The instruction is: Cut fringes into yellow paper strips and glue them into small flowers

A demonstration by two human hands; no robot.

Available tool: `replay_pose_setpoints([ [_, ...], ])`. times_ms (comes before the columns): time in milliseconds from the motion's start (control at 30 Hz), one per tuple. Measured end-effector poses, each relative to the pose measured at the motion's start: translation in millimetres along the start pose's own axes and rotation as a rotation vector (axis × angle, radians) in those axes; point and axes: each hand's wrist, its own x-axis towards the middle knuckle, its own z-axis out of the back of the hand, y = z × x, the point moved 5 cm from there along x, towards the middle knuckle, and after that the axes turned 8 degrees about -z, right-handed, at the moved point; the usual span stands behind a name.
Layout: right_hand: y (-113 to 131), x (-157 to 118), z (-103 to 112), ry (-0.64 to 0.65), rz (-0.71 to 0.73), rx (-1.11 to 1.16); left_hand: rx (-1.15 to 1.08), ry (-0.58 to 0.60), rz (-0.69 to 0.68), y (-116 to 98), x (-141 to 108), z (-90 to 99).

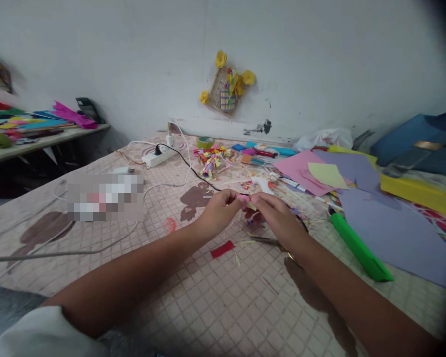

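Observation:
My left hand (219, 210) and my right hand (277, 215) meet above the middle of the table, thumbs and fingers pinched together. Between the fingertips is a small pale yellow paper piece (251, 206); its far side is hidden by the fingers. A bit of pink shows at my left thumb, too small to name. Scissors (263, 240) lie partly under my right wrist. Nearer me is a red paper strip (222, 249), with thin pale paper scraps (238, 259) beside it. Just beyond my hands rests a white glue gun (262, 184), partly hidden.
Behind lie paper-strip flowers (211, 161), a tape roll (205, 142) and a power strip (159, 156) with cables. Coloured paper sheets (401, 230), a green cutter (360, 248) and a blue bag (419, 141) are on the right. A pixelated patch covers something at left.

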Motion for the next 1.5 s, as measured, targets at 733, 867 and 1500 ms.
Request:
replay_pose_setpoints([
  [733, -15.4, 2.2, -8.6, 0.064, -0.088, 0.145, -0.014, -0.047, -0.003, -3.7, -0.3, 2.6],
  [867, -12.6, 0.5, -7.1, 0.048, -0.081, 0.126, -0.007, -0.033, -0.018, -3.4, -0.4, 2.6],
  [1500, -10.9, 1.2, -1.0, -0.021, 0.006, 0.07, -0.074, 0.025, 0.022, 0.3, 0.0, -0.9],
])
